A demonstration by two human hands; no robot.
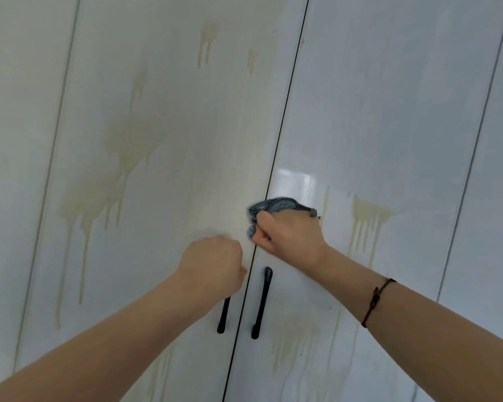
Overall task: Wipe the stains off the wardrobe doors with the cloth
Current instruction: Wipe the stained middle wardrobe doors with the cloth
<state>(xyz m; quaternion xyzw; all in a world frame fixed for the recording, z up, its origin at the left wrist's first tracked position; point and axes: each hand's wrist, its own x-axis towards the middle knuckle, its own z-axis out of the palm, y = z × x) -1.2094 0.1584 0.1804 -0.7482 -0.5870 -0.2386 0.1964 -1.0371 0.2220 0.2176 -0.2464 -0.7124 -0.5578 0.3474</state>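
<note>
2 glossy white wardrobe doors fill the view: the left door (163, 82) and the right door (389, 97) meet at a dark seam (285, 111) that slants from top right to bottom left. The right hand (288, 233) has its fingers curled round a bunched grey-blue cloth (273, 205) and holds it against the doors, above the handles. The cloth sits across the seam, mostly on the right door. The left hand (212, 265) is closed round the upper end of the left handle (223, 317), a black bar whose lower part sticks out below the fist. The right handle (262, 303) stands free just right of the seam, touched by neither hand. Yellowish stains (128, 140) with long drips cover much of the left door, in broad blotches at mid height and smaller ones near the top. On the right door a dripping patch (366, 219) lies near the cloth, to its right, and fainter streaks show below the handles. A dark cord (375, 300) circles the right wrist
</note>
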